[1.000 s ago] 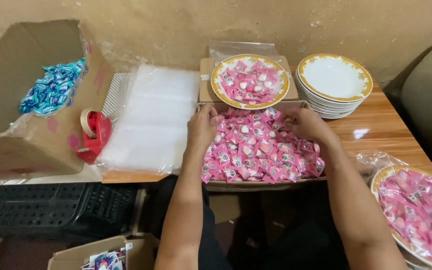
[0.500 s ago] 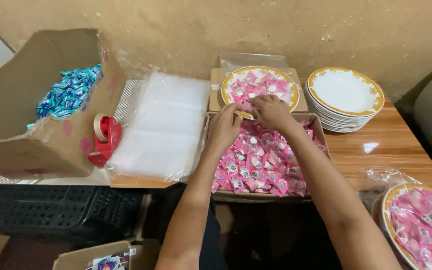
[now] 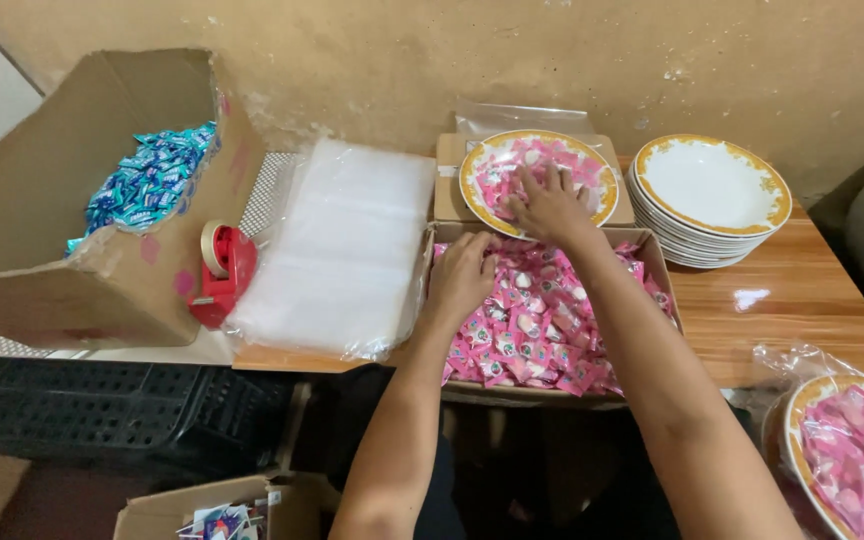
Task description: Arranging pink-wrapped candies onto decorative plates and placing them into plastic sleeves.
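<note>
A shallow cardboard box (image 3: 664,290) at the table's front edge holds a heap of pink wrapped candies (image 3: 542,330). Just behind it a gold-rimmed plate (image 3: 472,185) carries more pink candies. My right hand (image 3: 550,205) lies flat on the plate's candies with its fingers spread. My left hand (image 3: 462,275) is in the box's far left corner, knuckles up, with its fingers curled down into the candies there.
A stack of white gold-rimmed plates (image 3: 714,185) stands at the right. Clear plastic bags (image 3: 342,250), a red tape dispenser (image 3: 222,270) and a big carton of blue candies (image 3: 147,180) lie at the left. A bagged candy plate (image 3: 852,460) sits lower right, a black crate (image 3: 82,420) below.
Both hands rose from the box of candies toward the plate. The right hand now spreads over the plate and the left has drawn back into the box.
</note>
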